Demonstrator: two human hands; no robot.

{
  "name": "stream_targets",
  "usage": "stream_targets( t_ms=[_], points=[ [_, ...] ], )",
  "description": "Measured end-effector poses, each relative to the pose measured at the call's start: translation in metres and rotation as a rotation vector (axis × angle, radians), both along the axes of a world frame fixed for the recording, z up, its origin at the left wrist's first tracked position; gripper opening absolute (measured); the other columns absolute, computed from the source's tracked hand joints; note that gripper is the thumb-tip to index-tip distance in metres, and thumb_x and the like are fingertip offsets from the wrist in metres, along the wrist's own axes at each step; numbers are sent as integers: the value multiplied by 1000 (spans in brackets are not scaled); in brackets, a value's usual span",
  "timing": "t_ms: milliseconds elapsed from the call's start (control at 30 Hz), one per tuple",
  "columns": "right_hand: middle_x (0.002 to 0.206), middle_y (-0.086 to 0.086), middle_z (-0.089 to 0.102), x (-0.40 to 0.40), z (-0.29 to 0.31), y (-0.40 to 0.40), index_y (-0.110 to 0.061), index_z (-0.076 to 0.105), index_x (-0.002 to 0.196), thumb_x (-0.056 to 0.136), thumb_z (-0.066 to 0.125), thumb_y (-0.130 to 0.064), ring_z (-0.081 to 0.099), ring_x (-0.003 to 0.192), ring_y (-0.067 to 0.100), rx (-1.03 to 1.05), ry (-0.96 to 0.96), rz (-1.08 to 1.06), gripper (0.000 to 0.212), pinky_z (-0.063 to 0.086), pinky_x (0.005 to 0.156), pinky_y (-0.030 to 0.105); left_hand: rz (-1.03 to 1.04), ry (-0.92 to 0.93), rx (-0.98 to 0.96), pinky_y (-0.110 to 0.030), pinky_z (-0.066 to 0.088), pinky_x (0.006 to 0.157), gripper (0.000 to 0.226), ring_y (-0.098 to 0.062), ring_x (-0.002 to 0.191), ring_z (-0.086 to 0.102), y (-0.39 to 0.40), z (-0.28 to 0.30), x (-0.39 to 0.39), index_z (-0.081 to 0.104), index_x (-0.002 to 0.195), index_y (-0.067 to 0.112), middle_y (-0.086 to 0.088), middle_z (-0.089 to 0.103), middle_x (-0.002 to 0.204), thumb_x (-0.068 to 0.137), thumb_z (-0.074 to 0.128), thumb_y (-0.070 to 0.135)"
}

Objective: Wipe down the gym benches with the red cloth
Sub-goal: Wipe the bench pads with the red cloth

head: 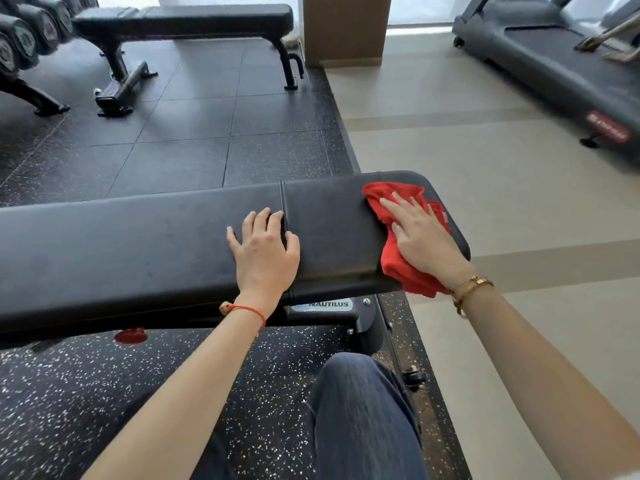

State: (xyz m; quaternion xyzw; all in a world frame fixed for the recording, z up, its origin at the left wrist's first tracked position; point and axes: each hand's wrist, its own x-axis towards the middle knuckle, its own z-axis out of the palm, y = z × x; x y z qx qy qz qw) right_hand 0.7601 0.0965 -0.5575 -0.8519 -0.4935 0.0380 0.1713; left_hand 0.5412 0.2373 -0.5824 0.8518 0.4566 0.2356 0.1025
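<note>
Near bench (pixel 156 244) runs left to right across the view, black padded, in two sections with a seam between. Second bench (pixel 194 20) stands well apart at the back by the dumbbell rack (pixel 24 39); treadmill (pixel 554 64) far right. Progress: judging by cloth position, work is on the short right-end section only; can't tell how much of the long left pad is done, and the far bench looks untouched, so most of the task likely remains. Red cloth (pixel 398 265) lies bunched on the right end pad, draping over its near edge. Right hand (pixel 420 237) lies flat on the cloth, fingers straight and spread, pressing down, not pinching. Left hand (pixel 265 251) rests on the pad at the seam, fingers spread, holding nothing, bracing.
</note>
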Motion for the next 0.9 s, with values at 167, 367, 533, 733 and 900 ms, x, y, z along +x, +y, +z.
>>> stream_targets(
  t_ms=[167, 367, 533, 733, 900],
  points=[
    [162, 2, 10, 40, 12, 54, -26, 21, 153, 101, 30, -22, 5, 149, 31, -90, 77, -155, 52, -3, 122, 45, 3, 2, 20, -62, 16, 118, 45, -23, 141, 35, 1, 0, 2, 53, 136, 19, -3, 49, 145, 94, 44, 32],
    [162, 0, 11, 19, 8, 23, -28, 21, 152, 101, 33, -19, 5, 150, 29, -34, 90, -43, 53, -4, 121, 44, 16, -14, 20, -61, 16, 117, 43, -23, 139, 36, 2, 0, 3, 54, 133, 20, -2, 51, 143, 93, 47, 32],
    [161, -5, 17, 10, -6, -36, -33, 25, 150, 101, 35, -23, 10, 150, 23, 21, 32, -61, 52, -2, 120, 40, 12, -8, 19, -61, 15, 118, 44, -22, 140, 35, 2, -1, 1, 53, 136, 18, -2, 49, 145, 94, 47, 31],
    [162, 3, 12, 35, 7, 35, -24, 22, 152, 102, 30, -23, 9, 149, 33, -74, 19, -144, 51, -2, 121, 45, 7, -14, 11, -63, 16, 116, 42, -24, 139, 37, 0, 2, 2, 54, 132, 18, -3, 51, 141, 92, 47, 30],
    [162, 8, 12, -3, 7, 65, -18, 18, 153, 101, 30, -18, 10, 148, 36, -60, -53, -94, 53, 1, 121, 48, 2, -34, -10, -63, 15, 117, 42, -24, 139, 36, -1, 4, 2, 54, 131, 19, -3, 51, 141, 92, 46, 30]
  ],
)
